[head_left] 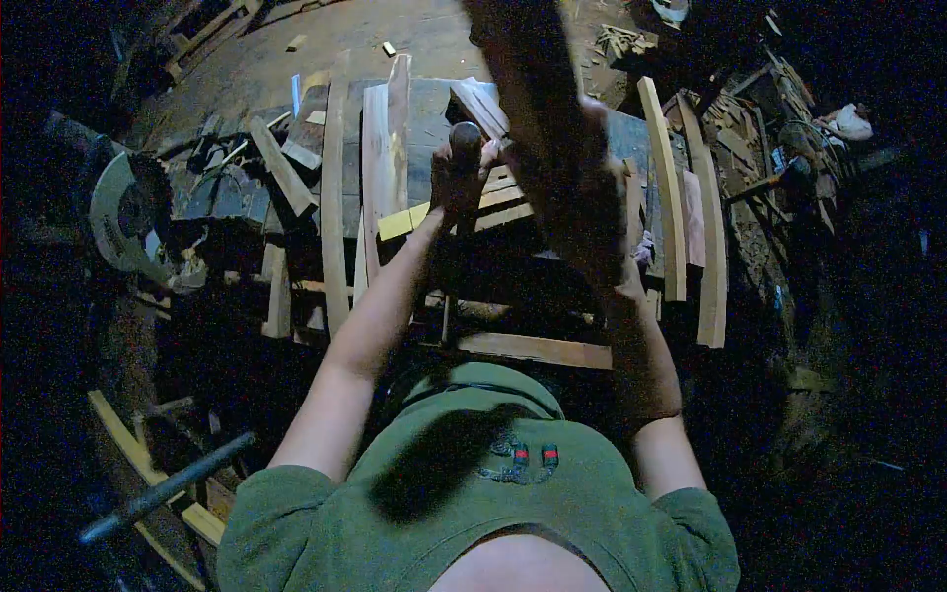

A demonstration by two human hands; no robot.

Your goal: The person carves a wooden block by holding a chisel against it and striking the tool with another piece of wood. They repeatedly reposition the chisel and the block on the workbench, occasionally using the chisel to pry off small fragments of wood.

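Note:
My left hand [460,183] is closed around a dark tool handle [465,138], whose round end points up toward the camera. Below this fist lie pale wooden pieces [503,200] and a yellow-ended block [404,221]. Raised close to the camera, my right hand [602,197] is wrapped round a large dark club-like object [528,69]; shadow and blur hide most of its fingers. The tip of the tool in my left hand is hidden.
Long boards [335,197] lie across the dark bench [429,99] at left, with more planks [663,187] at right. A circular saw blade [116,212] stands far left. Wood scraps [623,41] litter the floor. A dark bar [168,488] juts in at lower left.

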